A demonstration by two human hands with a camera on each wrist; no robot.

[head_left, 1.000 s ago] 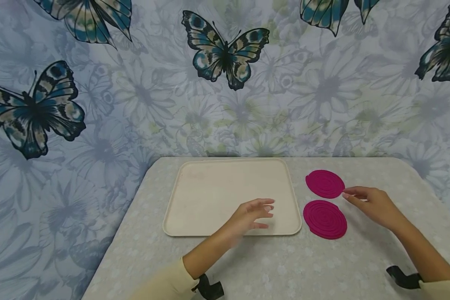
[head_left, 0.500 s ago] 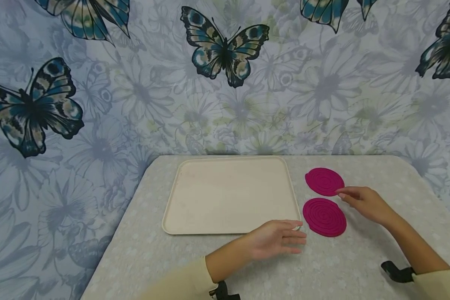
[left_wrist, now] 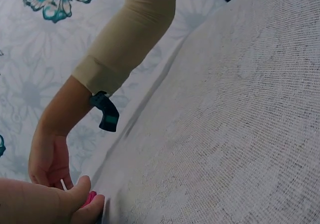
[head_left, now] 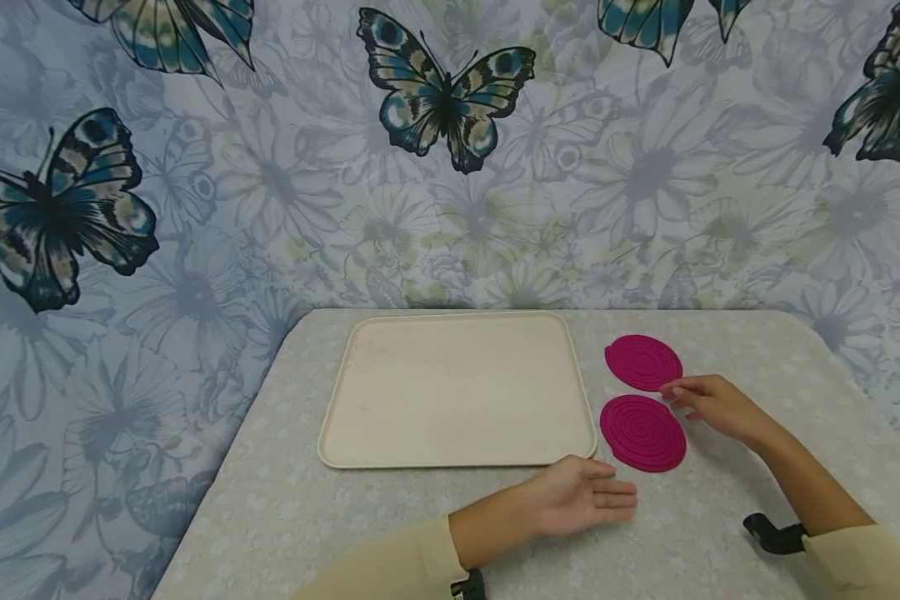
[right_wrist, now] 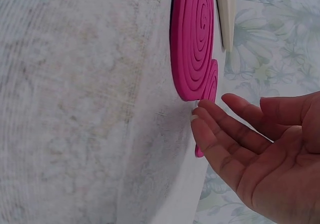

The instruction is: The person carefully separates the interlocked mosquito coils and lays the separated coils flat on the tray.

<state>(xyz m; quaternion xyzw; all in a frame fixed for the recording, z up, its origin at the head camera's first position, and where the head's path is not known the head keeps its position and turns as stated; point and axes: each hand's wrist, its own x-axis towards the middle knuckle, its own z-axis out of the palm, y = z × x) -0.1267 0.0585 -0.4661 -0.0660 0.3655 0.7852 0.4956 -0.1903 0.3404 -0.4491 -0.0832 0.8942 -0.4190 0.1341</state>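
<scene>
Two flat magenta discs with a spiral pattern lie on the cloth, the far disc (head_left: pixel 642 362) behind the near disc (head_left: pixel 643 433). My right hand (head_left: pixel 712 407) is at their right side, fingertips by the gap between them. In the right wrist view the relaxed, slightly bent fingers (right_wrist: pixel 215 139) hold nothing, close to the edge of the near disc (right_wrist: pixel 192 49). My left hand (head_left: pixel 579 497) is open, fingers straight and pointing right, by the front right corner of the cream tray (head_left: pixel 457 466). The left wrist view shows a sliver of magenta behind the left hand (left_wrist: pixel 45 201).
The tray lies flat left of the discs on a table with a pale patterned cloth (head_left: pixel 330 533). Behind the table's back edge hangs a backdrop with butterflies (head_left: pixel 446 92) and flowers. Dark camera mounts (head_left: pixel 776 535) sit at both wrists.
My left hand has moved right and toward the near side, from over the tray to its front right corner. My right hand has shifted slightly left along the discs, which lie in place.
</scene>
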